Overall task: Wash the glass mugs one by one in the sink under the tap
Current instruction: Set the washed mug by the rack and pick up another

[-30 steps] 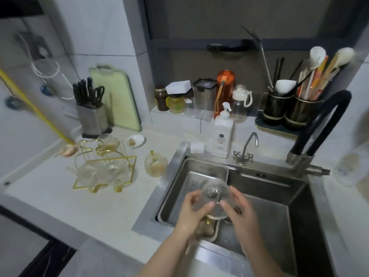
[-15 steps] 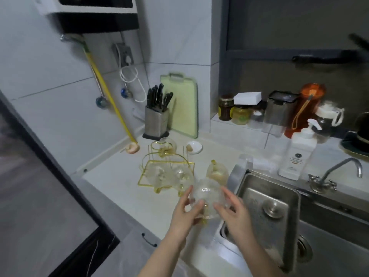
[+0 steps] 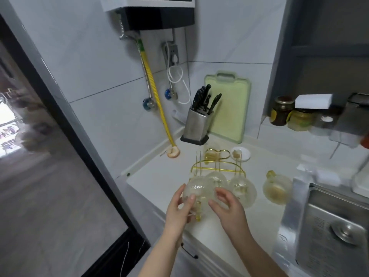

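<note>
While both hands are holding a glass mug (image 3: 196, 193) over the gold rack (image 3: 217, 168) on the worktop (image 3: 159, 178), left hand (image 3: 178, 208) gripping it and right hand (image 3: 227, 206) cupping it, two mugs (image 3: 242, 189) are already sitting racked; one cloudy mug (image 3: 276, 189) is waiting beside the sink (image 3: 311, 226), seemingly unwashed.

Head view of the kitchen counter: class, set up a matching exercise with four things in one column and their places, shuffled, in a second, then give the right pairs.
1. knife block
2. glass mug
3. green cutting board
4. small white dish

A. held between both hands
B. leaning against the wall
C. on the counter behind the gold rack
D. standing in the corner, holding black-handled knives

Pairs: 1-D, 2-A, 3-B, 4-C
</note>
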`<state>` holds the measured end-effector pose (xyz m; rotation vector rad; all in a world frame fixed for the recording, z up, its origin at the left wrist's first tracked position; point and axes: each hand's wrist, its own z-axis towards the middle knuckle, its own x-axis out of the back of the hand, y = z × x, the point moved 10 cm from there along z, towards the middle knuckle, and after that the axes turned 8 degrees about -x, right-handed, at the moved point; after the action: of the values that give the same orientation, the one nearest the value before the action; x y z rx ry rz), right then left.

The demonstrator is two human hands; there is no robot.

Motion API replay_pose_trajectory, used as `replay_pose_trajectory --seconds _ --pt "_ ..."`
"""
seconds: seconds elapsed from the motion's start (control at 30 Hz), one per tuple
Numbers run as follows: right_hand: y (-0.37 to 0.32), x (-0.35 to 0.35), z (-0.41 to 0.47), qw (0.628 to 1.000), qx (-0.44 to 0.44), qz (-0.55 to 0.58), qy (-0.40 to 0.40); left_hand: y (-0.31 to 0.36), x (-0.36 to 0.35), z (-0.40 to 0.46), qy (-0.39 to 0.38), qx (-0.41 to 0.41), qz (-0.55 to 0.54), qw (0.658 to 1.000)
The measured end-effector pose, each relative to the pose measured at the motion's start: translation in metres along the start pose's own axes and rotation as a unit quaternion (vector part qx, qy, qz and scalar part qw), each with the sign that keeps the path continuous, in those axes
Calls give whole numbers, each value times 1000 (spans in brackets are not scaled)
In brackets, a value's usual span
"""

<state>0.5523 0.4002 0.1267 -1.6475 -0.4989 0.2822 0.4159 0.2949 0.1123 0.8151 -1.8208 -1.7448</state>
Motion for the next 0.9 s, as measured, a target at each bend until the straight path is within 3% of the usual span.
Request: replay_pose_trajectory --seconds 0.37,0.57,0.8,0.9 --pt "-4 -43 65 989 23 -146 -6 -14 29 59 44 36 -3 998" --pt "-9 -47 102 947 83 -309 35 -33 27 89 37 73 26 996" --pt "1 -56 122 889 65 -452 23 -56 26 113 7 112 68 991" --pt "2 -58 131 881 49 -469 26 -60 25 126 -9 120 89 989"
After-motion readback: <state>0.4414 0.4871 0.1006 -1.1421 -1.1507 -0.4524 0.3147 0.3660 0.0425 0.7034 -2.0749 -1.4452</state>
